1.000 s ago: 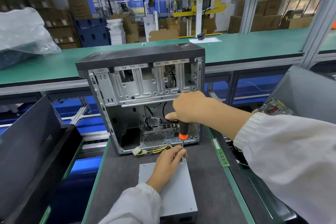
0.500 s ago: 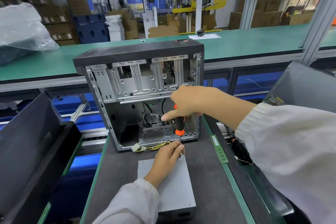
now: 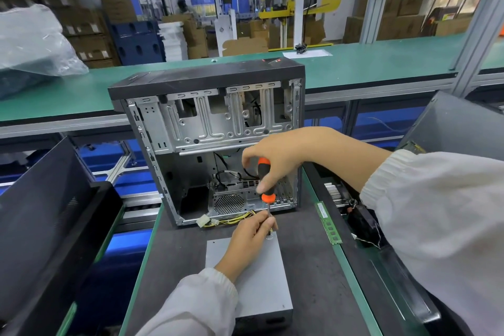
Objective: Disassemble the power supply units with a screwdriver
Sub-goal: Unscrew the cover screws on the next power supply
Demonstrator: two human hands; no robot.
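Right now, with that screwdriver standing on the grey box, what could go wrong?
The left hand pinches the shaft right by the tip, so if the screwdriver slips off the screw it may jab those fingers. The right hand grips the handle from above; a tilted push could strip the screw head. The power supply lies unclamped on the mat, so it might shift under pressure.

A factory floor for electronics teardown. A long green conveyor line [image 3: 354, 63] on aluminium framing runs behind the opened computer case [image 3: 207, 128]; beyond the case stand stacked cardboard cartons [image 3: 403, 13], blue pallets [image 3: 136, 41] and a yellow machine [image 3: 313, 5] under strip lights.
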